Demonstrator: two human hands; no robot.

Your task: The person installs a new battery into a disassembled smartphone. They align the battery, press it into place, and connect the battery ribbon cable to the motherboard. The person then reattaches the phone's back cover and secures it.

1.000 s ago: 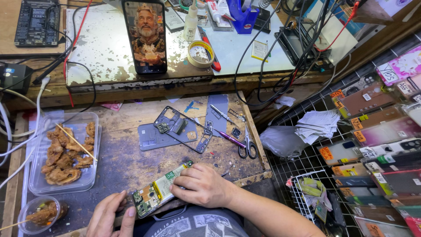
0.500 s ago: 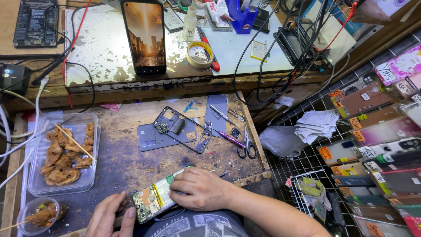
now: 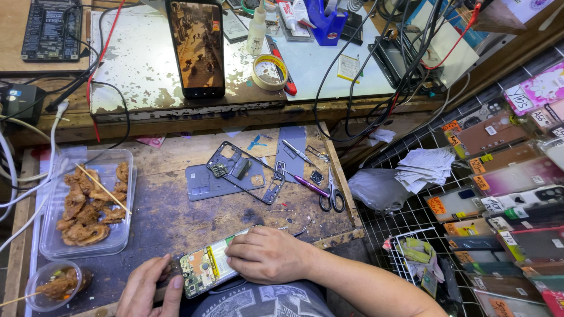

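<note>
R hand [image 3: 267,255]: fingers [image 3: 238,253] curled and pressed together, palm down, bearing on the upper edge of the opened phone [image 3: 205,267]. L hand [image 3: 154,289]: fingers [image 3: 175,287] close together, thumb tip against the phone's lower-left end, steadying it; can't tell how far they wrap under. Phone lies tilted at the near edge of the bench [image 3: 176,220], back off, green board and yellow strip showing, just above the person's lap.

Further out, mid-bench: a grey back cover [image 3: 202,183] with a dark phone frame [image 3: 247,170] lying partly over it, a small camera part on top. Right of that, tweezers [image 3: 296,151], a purple-handled tool [image 3: 311,186] and black-handled scissors [image 3: 332,196], all close together. A loose grey sheet [image 3: 292,149] under the tweezers.

Left side: clear plastic tray [image 3: 53,240] of fried food w/ a wooden skewer [image 3: 101,188] resting across it; a small sauce cup [image 3: 56,285] near the corner, well apart from the hands.

Raised shelf [image 3: 141,70] behind: a phone [image 3: 197,47] w/ screen lit, a tape roll [image 3: 269,71], a small bottle [image 3: 257,28], tangled black and red cables [image 3: 376,70]. Far right: wire rack [image 3: 405,235] w/ packaged phone cases [image 3: 499,176] and a folded stack of papers [image 3: 424,167].
</note>
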